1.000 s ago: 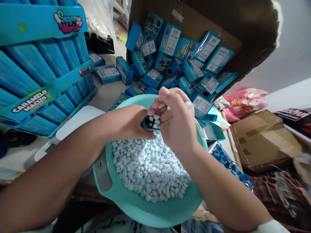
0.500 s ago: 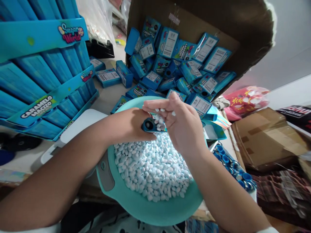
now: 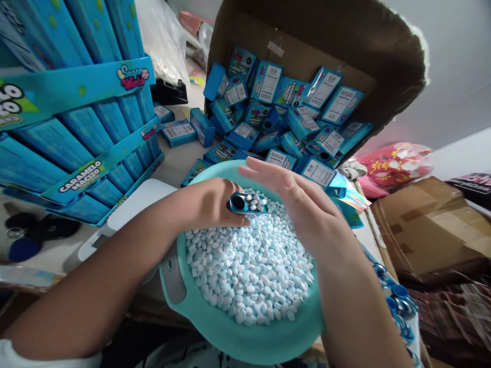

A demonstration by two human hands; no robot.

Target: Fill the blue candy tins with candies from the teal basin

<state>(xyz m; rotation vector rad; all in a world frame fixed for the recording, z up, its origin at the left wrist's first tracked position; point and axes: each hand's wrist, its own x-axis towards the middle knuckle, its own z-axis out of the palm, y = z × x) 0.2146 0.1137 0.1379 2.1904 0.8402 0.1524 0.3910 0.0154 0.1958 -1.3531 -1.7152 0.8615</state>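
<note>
My left hand (image 3: 213,202) is closed around a small blue candy box (image 3: 238,203), held over a turquoise bowl (image 3: 245,340). The box's top faces up, showing a dark round spot at one end and white candies (image 3: 256,202) at the other. Below it, the bowl holds a heap of small pale blue and white candies (image 3: 253,276). My right hand (image 3: 303,199) is beside the box, above the bowl's right side. Its fingers are stretched out and slightly blurred, with nothing visible in them.
Behind the bowl, a cardboard carton (image 3: 322,30) lies on its side with many blue candy boxes (image 3: 268,82). Stacked display trays (image 3: 95,138) stand at left, near a white scale (image 3: 141,199). Blue caps (image 3: 401,301) lie at right, by a brown carton (image 3: 425,230).
My right hand has drawn away from the box and moved right, its fingers straightening. Candies that were piled at the box's opening now lie inside it. The view has shifted slightly.
</note>
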